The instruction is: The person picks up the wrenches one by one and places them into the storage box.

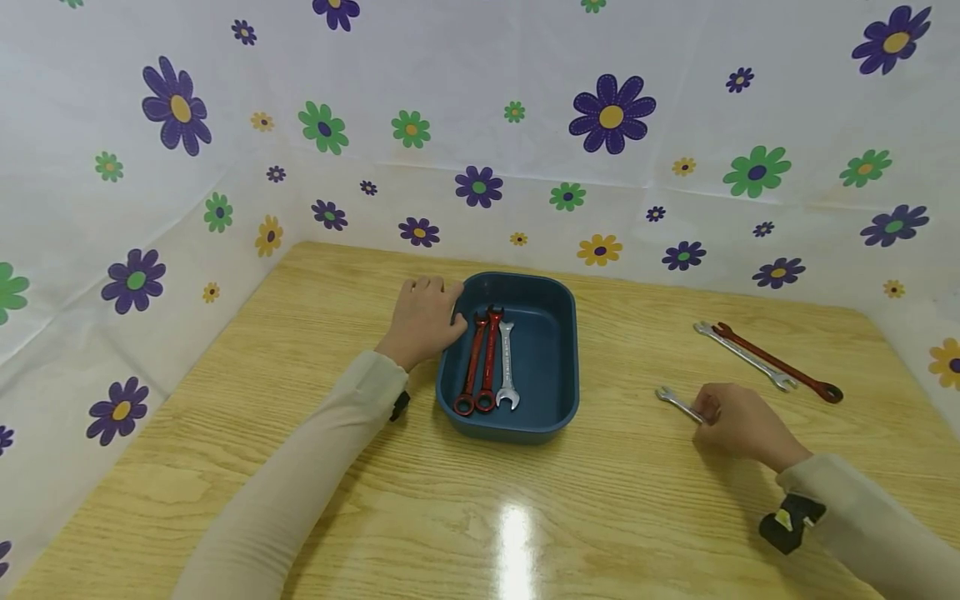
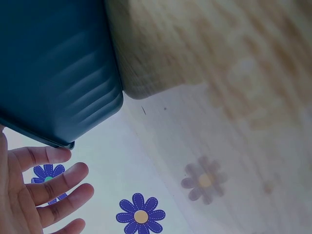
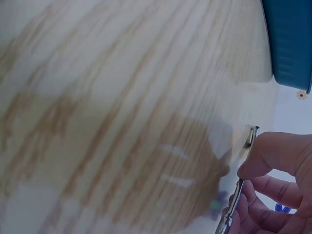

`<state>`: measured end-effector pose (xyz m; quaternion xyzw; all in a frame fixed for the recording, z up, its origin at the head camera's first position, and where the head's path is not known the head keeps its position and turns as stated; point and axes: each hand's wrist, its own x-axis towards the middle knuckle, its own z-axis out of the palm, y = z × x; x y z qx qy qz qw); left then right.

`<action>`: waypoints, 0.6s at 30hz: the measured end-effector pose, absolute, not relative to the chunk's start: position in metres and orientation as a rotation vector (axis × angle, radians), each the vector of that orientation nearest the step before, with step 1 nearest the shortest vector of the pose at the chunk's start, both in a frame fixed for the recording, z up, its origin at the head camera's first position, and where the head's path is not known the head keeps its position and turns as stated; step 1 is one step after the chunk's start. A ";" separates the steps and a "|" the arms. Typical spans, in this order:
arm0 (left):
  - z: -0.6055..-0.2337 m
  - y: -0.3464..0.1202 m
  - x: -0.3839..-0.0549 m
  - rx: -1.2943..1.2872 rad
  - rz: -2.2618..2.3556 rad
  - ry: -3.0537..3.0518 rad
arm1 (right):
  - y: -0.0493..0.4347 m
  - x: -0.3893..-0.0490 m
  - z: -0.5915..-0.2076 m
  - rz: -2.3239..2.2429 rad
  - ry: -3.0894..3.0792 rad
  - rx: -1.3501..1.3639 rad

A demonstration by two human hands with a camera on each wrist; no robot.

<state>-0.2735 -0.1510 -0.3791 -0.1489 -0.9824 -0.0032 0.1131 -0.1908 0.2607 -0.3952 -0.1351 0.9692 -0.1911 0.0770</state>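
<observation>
Right hand (image 1: 738, 423) pinches small silver wrench (image 1: 680, 405), well right of tray (image 1: 517, 435); thin shank could twist from fingertips. Left hand (image 1: 424, 320), fingers loosely spread, touches tray rim; stray push could skid tray, jostling three wrenches (image 1: 491, 354) inside.

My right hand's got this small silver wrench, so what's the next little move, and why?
I'd probably carry the silver wrench to the blue bin: your right hand pinches it, and three other wrenches lie inside with room beside them.
</observation>
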 end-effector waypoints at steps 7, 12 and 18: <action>-0.380 -0.152 -0.274 -0.443 -0.029 -2.864 | 0.263 -0.192 -0.397 -0.581 2.884 -0.406; -0.382 -0.152 -0.275 -0.446 -0.031 -2.872 | 0.264 -0.189 -0.397 -0.568 2.888 -0.420; -0.384 -0.152 -0.277 -0.444 -0.033 -2.871 | 0.264 -0.183 -0.392 -0.551 2.925 -0.417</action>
